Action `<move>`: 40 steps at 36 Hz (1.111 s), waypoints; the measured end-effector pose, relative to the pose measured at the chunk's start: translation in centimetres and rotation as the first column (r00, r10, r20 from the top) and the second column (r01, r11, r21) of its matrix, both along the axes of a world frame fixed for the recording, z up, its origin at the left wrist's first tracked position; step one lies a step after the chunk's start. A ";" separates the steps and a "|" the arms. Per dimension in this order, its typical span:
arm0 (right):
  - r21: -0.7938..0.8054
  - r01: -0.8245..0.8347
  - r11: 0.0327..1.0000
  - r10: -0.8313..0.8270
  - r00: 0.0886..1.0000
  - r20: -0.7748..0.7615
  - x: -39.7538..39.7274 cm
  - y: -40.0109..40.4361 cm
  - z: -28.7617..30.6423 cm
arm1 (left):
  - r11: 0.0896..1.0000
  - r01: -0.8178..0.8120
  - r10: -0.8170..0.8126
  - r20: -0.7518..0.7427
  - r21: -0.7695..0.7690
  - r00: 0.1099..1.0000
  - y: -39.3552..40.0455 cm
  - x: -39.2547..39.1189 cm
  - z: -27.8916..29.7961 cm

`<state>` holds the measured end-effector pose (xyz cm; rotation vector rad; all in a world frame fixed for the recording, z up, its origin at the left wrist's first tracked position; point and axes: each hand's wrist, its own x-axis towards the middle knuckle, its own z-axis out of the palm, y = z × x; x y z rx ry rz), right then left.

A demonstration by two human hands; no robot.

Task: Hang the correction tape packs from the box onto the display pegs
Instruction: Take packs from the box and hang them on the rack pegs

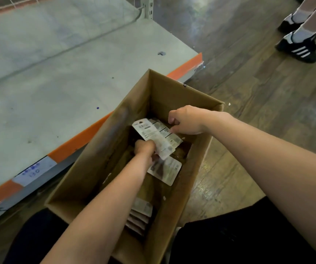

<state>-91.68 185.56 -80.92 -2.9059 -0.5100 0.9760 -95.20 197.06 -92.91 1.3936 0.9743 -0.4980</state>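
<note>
Wood floor point(248, 111), grey shelf point(58, 73); both hands, left hand point(144, 149) and right hand point(185, 121), seemingly grip packs point(159, 134) inside box point(172, 88).

We count one cardboard box point(174, 96). Inside it we count one fanned bunch of correction tape packs point(159, 134), its number of cards not separable; one single pack point(167, 171) lying flat; and one stack of packs point(140, 216) at the near end, roughly five edges showing. Two hands: left point(145, 148), right point(184, 121). Two striped shoes point(298, 47) on the floor.
</note>
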 end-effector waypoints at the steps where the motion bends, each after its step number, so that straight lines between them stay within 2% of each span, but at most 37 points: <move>1: -0.006 0.011 1.000 -0.011 1.000 0.004 0.1 0.1 0.0 | 1.000 0.000 0.000 0.012 -0.014 1.000 0.2 0.0 0.5; 3: -0.026 0.047 0.999 -0.046 0.999 0.009 0.3 0.2 0.0 | 0.997 -0.008 0.010 0.030 -0.079 1.000 0.8 -0.1 1.5; 7: -0.003 0.195 0.981 -0.195 0.980 0.027 0.4 0.6 0.4 | 0.947 -0.045 0.066 0.057 -0.318 0.996 2.3 -0.8 3.2; 10: 0.037 0.280 0.959 -0.281 0.959 0.020 0.2 1.1 0.6 | 0.924 0.044 0.012 0.143 -0.380 0.990 3.1 -1.0 3.5; 14: 0.118 0.409 0.905 -0.401 0.912 -0.089 -0.4 0.9 0.5 | 0.867 0.159 -0.036 0.259 -0.472 0.965 2.9 -0.8 4.0; 18: 0.140 0.392 0.909 -0.395 0.919 -0.009 -0.7 -0.1 0.9 | 0.897 0.213 -0.118 0.256 -0.387 0.959 2.1 -0.1 3.4; 21: 0.171 0.400 0.901 -0.416 0.907 0.071 -0.9 -1.4 1.8 | 0.953 0.217 -0.184 0.164 -0.214 0.969 1.5 0.4 1.1; 26: 0.201 0.417 0.886 -0.440 0.894 0.086 -1.5 -3.8 2.0 | 0.970 0.240 -0.239 0.033 -0.032 0.970 0.1 1.3 -2.7; 34: 0.238 0.441 0.865 -0.460 0.887 0.029 -1.4 -5.3 0.8 | 0.992 0.109 -0.115 -0.086 -0.069 0.990 -3.5 2.5 -6.8; 37: 0.246 0.417 0.875 -0.437 0.899 0.030 -1.1 -5.0 0.6 | 0.992 0.030 -0.040 -0.074 -0.124 0.997 -4.6 2.8 -7.6; 40: 0.264 0.393 0.881 -0.416 0.909 0.036 -0.8 -5.0 0.4 | 0.993 0.050 -0.056 -0.052 -0.107 0.997 -4.6 3.1 -8.3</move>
